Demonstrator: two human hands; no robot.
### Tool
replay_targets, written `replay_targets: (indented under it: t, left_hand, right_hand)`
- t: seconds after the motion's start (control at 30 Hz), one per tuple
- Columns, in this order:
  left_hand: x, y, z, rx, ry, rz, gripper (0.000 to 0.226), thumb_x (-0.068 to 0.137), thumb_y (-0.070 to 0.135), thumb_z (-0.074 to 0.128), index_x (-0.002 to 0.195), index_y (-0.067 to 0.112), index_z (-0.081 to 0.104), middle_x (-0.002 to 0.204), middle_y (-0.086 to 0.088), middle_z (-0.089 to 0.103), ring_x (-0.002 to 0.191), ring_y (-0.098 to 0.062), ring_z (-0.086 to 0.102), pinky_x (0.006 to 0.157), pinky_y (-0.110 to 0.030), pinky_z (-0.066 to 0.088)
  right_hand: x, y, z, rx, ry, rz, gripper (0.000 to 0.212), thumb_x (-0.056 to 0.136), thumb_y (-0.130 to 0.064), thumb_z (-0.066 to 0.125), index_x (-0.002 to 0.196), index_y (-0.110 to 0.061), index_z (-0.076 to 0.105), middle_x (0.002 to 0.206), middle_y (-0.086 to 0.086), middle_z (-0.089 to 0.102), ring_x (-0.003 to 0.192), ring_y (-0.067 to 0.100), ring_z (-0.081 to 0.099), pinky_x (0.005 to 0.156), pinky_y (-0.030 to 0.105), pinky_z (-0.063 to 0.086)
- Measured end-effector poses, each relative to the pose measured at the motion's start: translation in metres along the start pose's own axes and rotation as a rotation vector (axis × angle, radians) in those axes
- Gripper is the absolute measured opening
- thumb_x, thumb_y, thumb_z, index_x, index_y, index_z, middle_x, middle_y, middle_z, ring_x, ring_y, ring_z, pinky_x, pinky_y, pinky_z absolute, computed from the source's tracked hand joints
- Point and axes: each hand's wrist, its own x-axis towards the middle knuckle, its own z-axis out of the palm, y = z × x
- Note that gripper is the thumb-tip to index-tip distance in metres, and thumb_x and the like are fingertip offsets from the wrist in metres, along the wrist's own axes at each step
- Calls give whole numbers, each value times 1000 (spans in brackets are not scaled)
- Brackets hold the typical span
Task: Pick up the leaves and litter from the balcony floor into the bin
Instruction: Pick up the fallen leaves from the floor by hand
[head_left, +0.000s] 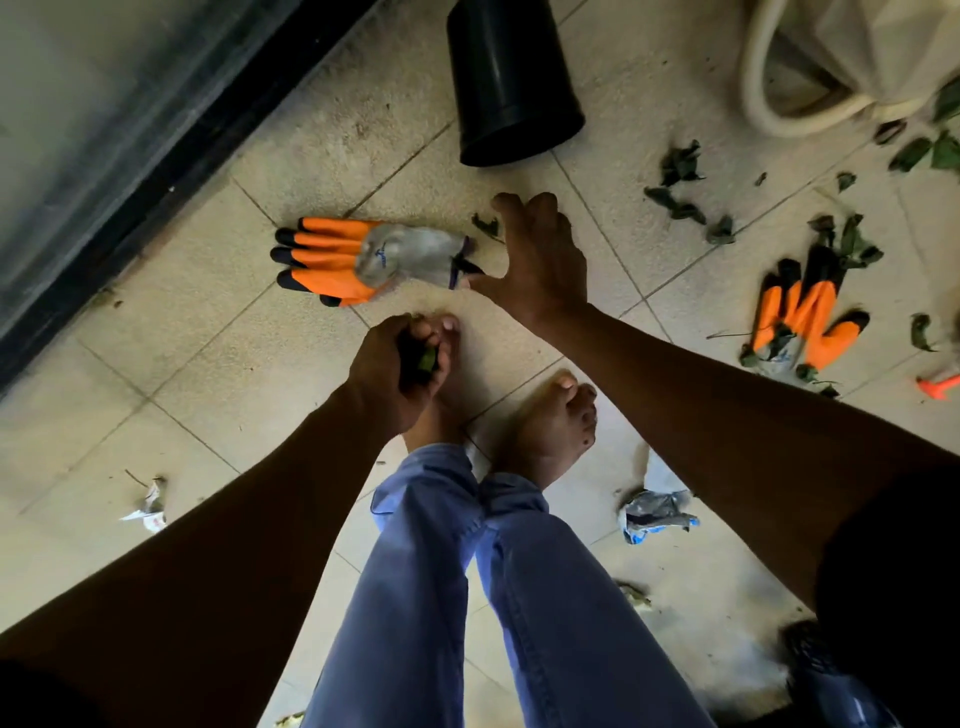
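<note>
– While the right hand (540, 260) hangs low over the tiled floor (218, 332), fingers spread and relaxed, look where its thumb is: right at the cuff of the orange-and-grey glove (363, 257).

– Touching it?

– Too close to call. The thumb tip is at the cuff's lower corner, and nothing is curled round the fabric.

– Give them the lie of that glove.

– Flat on the tiles, long axis running straight across the picture. Black fingertips point left, toward the dark door frame (156, 156); the grey cuff points right, at the hand.

– And the left hand (395, 369)?

– Clenched tight on a wad of green leaves (427, 359), fist held just above the toes of the bare feet (550, 421), a little nearer the person than the glove.

– Plenty lying around, too.

– A black pot (511, 78) beyond the glove, mouth toward the hand. Loose leaves (680, 202) scattered off to the right, and a second glove (810, 322) well apart on that side, orange fingers pointing back toward the person, foliage lying over its far end.
</note>
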Motion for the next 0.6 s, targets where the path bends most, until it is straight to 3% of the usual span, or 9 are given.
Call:
replay_targets:
  t: [0.17,0.37,0.6]
  left_hand:
    - [2,7,-15,95,101,34,34,103,29,46,76,12,58,63,-2,60,59,-15,58,51,-18,52]
    - [2,17,-15,105,84,52,37,103,27,48,71,11,57,58,-3,58,61,-16,57,54,-21,52]
    - [-2,21,2,101,44,71,39,104,27,48,70,9,58,65,-5,59,60,-16,59,53,-22,53]
  right_hand:
    - [13,-13,8,68,35,17,57,75,-38,86,118,-20,53,123,9,50,108,29,56,67,40,55]
    - [10,5,8,48,74,55,14,92,-22,69,106,-18,67,108,7,62,96,26,64,71,34,49]
    - [15,-5,4,-74,48,-26,16,90,-19,66,100,-7,66,107,12,64,96,28,65,67,30,41]
